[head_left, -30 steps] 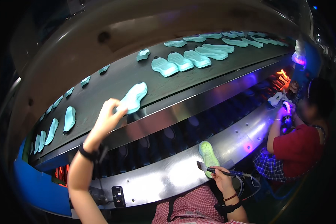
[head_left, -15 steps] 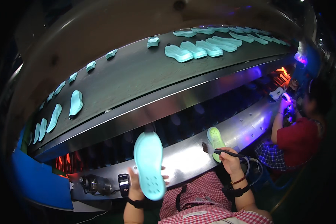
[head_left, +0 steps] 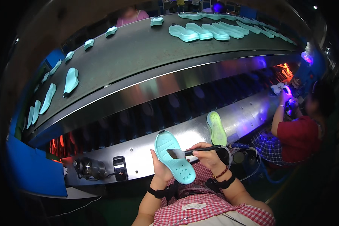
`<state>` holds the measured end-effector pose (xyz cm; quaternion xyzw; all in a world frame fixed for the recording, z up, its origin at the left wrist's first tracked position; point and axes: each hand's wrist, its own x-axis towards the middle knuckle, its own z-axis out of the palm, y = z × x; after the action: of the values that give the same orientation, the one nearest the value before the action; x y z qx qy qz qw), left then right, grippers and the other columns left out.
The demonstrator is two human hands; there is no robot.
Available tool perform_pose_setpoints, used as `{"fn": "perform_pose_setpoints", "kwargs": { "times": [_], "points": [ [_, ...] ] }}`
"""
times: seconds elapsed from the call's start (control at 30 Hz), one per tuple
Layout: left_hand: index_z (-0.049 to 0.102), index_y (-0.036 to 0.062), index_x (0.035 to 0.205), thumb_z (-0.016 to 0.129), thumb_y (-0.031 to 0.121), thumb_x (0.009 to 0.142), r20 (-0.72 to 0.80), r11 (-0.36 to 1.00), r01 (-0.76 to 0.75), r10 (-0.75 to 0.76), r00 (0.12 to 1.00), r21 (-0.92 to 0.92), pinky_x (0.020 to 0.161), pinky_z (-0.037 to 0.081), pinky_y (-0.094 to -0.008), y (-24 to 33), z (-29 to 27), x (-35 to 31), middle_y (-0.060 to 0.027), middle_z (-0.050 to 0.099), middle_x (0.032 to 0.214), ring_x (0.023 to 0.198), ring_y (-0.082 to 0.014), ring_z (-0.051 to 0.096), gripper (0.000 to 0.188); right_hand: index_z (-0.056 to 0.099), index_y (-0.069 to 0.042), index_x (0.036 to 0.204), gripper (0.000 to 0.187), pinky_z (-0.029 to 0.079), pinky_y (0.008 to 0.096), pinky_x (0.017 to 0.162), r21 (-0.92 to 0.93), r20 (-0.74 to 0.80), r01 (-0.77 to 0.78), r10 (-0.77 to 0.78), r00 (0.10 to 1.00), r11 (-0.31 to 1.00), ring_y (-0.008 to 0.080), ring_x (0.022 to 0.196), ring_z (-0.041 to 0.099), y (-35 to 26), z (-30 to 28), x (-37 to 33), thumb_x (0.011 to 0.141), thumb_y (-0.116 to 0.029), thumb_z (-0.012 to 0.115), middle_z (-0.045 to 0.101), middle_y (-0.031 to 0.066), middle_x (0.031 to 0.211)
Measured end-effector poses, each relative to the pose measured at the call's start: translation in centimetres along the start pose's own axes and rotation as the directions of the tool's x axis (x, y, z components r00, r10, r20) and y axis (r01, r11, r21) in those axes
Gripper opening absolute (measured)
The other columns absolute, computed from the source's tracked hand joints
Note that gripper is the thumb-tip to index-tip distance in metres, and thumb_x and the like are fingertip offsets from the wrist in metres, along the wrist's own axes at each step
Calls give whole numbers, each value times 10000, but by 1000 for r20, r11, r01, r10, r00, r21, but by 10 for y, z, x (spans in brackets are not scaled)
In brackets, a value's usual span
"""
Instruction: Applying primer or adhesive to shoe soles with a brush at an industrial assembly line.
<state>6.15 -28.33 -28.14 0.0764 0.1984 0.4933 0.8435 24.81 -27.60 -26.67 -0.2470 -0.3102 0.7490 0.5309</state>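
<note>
My left hand (head_left: 160, 168) holds a turquoise shoe sole (head_left: 182, 168) from its left side, tilted in front of my lap, with the perforated end towards me. In my right hand (head_left: 210, 158) is a brush (head_left: 200, 149) with a black handle and a thin tube running from its rear. Its dark bristles are over the middle of the sole; whether they touch it I cannot tell. On the metal ledge (head_left: 147, 150) beyond my right hand lies a yellow-green sole (head_left: 217, 130) with holes at its far end.
A belt (head_left: 120, 60) carrying several turquoise soles (head_left: 184, 33) runs across the back. On the ledge at left are a glass jar (head_left: 94, 169) and a phone-like device (head_left: 120, 168). Orange heaters (head_left: 60, 147) glow below the belt. A co-worker in red (head_left: 299, 137) sits at right.
The turquoise sole has moved right and turned, tilting its far end leftward. My right hand has brought the brush left over it. The view has shifted, showing more beyond the belt.
</note>
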Motion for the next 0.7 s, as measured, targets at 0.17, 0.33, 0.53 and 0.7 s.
{"fn": "perform_pose_setpoints", "kwargs": {
  "times": [0.17,0.33,0.53,0.7],
  "points": [
    [437,94,1206,129,678,824,32,998,-9,11,999,-68,842,439,-459,-4,11,7,-138,542,1080,941,-315,544,763,581,58,941,187,471,336,815,-82,-83,-41,35,996,996,226,847,607,4,-2,8,757,43,554,623,166,929],
    [464,84,1169,185,636,843,21,999,-37,37,999,-23,805,461,-439,-1,22,8,-153,563,1032,903,-306,561,699,599,45,942,186,435,278,822,-104,-105,-42,31,994,994,156,865,578,-5,2,20,757,23,585,631,116,918],
    [450,88,1203,139,685,804,31,998,-47,48,998,-36,809,455,-491,-5,21,6,-168,577,999,863,-327,586,783,604,44,947,197,453,247,781,-197,-98,14,-34,995,980,143,834,589,-7,1,40,754,3,609,635,116,914],
    [432,92,1224,128,664,823,1,994,-109,109,994,-18,854,435,-460,-8,15,9,-153,561,1035,927,-310,564,761,611,31,949,208,474,220,714,-417,-150,-55,-9,989,907,113,804,590,-18,25,49,759,-45,646,636,92,881]
  ]
}}
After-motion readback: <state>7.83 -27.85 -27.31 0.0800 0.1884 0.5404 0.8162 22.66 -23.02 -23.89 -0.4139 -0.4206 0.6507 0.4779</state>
